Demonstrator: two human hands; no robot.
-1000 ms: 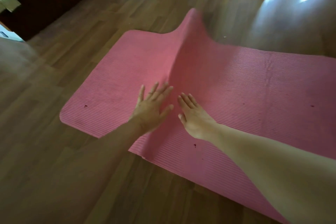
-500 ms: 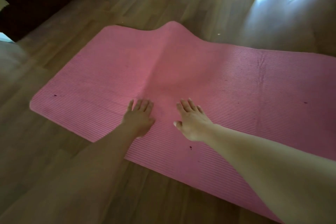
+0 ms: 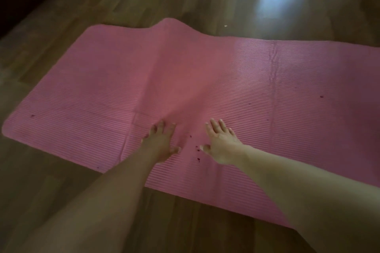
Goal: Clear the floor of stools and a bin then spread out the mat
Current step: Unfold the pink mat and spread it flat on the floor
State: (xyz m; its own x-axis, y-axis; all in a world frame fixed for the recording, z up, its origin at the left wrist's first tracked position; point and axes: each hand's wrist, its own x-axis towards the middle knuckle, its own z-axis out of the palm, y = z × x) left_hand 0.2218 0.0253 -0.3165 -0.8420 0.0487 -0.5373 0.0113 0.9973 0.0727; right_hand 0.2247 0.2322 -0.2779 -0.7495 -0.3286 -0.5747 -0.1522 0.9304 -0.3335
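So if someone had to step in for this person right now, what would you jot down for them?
Left hand: open, palm flat on the pink mat, holding nothing.
Right hand: open, flat on the mat beside the left, thumb out, holding nothing.
Mat: unrolled on the wooden floor, mostly flat. One raised ridge runs from between the hands to the far edge, where it humps up.
Done: no stools or bin in view around the mat; mat rolled out.
Left: press the ridge flat, probably by sweeping outward and away from the hands. The mat's right end is out of view, so check it.
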